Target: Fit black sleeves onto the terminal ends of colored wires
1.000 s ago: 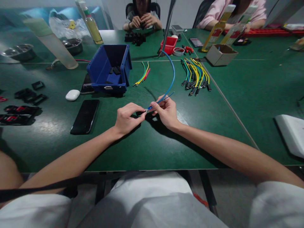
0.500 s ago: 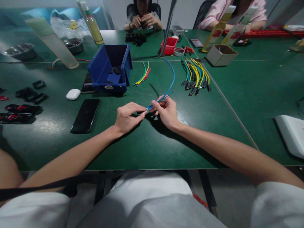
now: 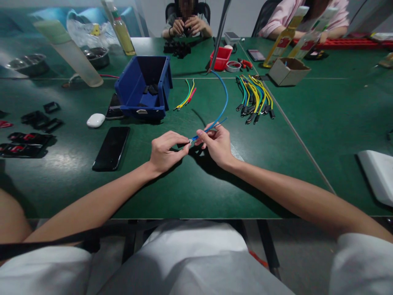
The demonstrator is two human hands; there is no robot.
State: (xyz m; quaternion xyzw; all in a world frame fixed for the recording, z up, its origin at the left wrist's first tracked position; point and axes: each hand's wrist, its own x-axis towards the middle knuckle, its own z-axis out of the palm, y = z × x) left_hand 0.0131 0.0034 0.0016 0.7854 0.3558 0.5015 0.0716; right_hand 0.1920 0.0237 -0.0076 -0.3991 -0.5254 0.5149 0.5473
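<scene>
My left hand (image 3: 168, 152) pinches a small black piece (image 3: 183, 144), mostly covered by its fingertips. My right hand (image 3: 217, 145) grips a blue wire (image 3: 226, 98) close to its metal end, which meets the black piece between the two hands. From there the wire curves up and away over the table, and a short blue end also sticks out past the right fingers. Beyond my right hand lies a bundle of yellow, green and blue wires (image 3: 256, 98) with black-covered ends. A few loose green, yellow and red wires (image 3: 186, 96) rest farther back.
A blue bin (image 3: 143, 110) with black pieces inside stands behind my left hand. Nearby lie a black phone (image 3: 111, 148) and a white case (image 3: 95, 120). A cardboard box (image 3: 288, 73), red tray (image 3: 221, 59) and bottles (image 3: 123, 37) stand farther back. Two people sit across the green table (image 3: 196, 196).
Both hands keep nearly the same pose, still holding the wire end against the black piece. The whole view has shifted slightly.
</scene>
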